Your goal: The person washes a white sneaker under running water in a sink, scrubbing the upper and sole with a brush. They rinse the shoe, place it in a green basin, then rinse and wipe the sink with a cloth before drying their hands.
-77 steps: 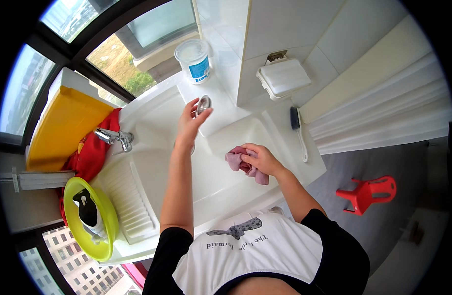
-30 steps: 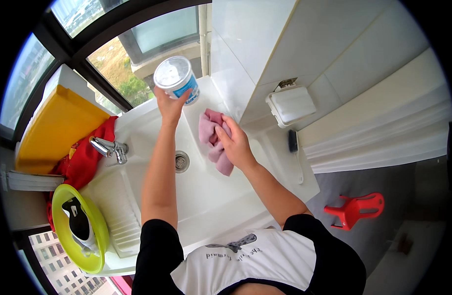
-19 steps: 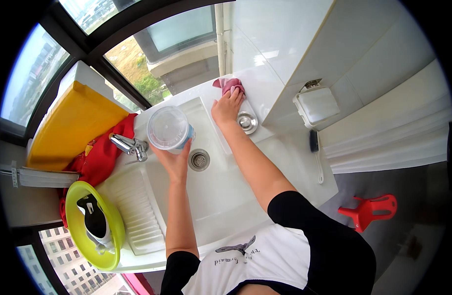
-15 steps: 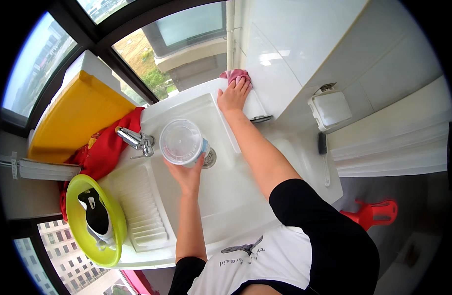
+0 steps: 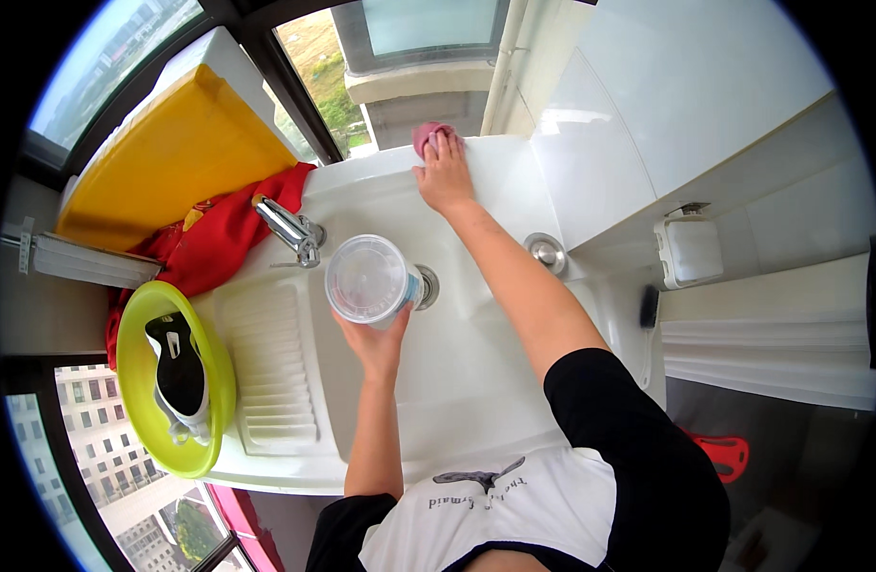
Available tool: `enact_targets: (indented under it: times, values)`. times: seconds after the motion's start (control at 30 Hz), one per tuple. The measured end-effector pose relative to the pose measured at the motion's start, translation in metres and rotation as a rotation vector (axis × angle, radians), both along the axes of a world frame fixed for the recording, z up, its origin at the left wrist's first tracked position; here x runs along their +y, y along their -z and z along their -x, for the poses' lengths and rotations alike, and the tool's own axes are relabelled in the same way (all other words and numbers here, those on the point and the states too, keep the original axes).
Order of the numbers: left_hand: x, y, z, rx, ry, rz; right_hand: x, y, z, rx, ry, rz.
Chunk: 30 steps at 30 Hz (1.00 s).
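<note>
My left hand (image 5: 373,338) holds a round plastic tub with a clear lid (image 5: 369,280) up over the white sink basin (image 5: 457,372), just right of the chrome tap (image 5: 289,229). My right hand (image 5: 444,172) is stretched to the far rim of the sink and presses a pink cloth (image 5: 428,135) flat against the white ledge by the window. The drain (image 5: 427,287) shows partly behind the tub.
A yellow-green basin (image 5: 138,315) holding a black shoe stands on the ribbed drainboard (image 5: 271,367) at left. A red cloth (image 5: 214,243) and yellow board (image 5: 162,153) lie behind the tap. A metal plug (image 5: 547,252), a white soap holder (image 5: 693,250) and a dark brush (image 5: 650,307) are at right.
My left hand lifted the tub off the back ledge and brought it down over the basin. My right hand carried the pink cloth from the basin up to the far ledge.
</note>
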<state>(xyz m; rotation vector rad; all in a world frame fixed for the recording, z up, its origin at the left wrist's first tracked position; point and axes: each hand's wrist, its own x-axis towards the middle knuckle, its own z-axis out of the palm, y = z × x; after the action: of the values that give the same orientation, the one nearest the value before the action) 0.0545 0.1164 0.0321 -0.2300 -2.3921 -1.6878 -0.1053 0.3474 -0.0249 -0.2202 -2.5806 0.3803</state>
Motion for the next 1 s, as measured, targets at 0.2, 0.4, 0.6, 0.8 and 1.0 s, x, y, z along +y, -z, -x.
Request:
enact_targets:
  times: [0.2,0.4,0.6,0.8,1.0]
  values:
    - [-0.019,0.003,0.001,0.005,-0.01,-0.036,-0.077,0.008,0.04,0.107,-0.212,0.015]
    - [-0.032,0.005,-0.003,-0.037,-0.066,-0.114,-0.135,0.006,0.054,0.244,-0.525,0.152]
    - [-0.042,0.003,-0.012,-0.062,-0.057,-0.107,-0.126,0.001,0.041,-0.093,-0.785,-0.029]
    - [-0.038,0.011,-0.013,-0.065,-0.048,-0.123,-0.124,0.012,0.031,-0.059,-0.729,-0.172]
    - [-0.05,0.007,-0.012,-0.002,-0.071,-0.052,-0.082,-0.008,-0.003,-0.246,-0.523,-0.365]
